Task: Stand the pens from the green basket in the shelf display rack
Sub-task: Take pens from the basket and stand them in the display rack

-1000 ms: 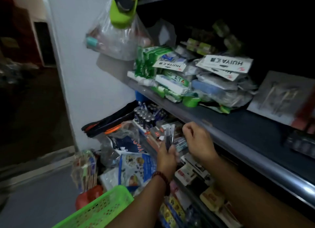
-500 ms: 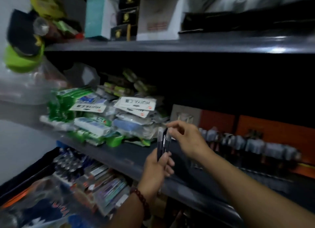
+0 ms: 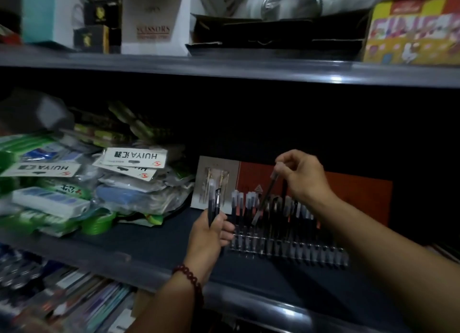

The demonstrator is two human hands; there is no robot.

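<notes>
Head cam shot: right hand (image 3: 303, 176) pinches a slim black pen with a clear cap (image 3: 265, 198) near its top, tilted, lower end among those standing in the clear plastic display rack (image 3: 286, 250) on the dark grey metal shelf (image 3: 149, 243). Meanwhile left hand (image 3: 209, 235) grips a couple of black pens (image 3: 213, 201) upright, just left of the rack.

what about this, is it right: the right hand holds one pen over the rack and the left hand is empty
Not quite: the head view shows the left hand gripping pens upright, not empty. The right hand does hold one pen over the rack.
</notes>
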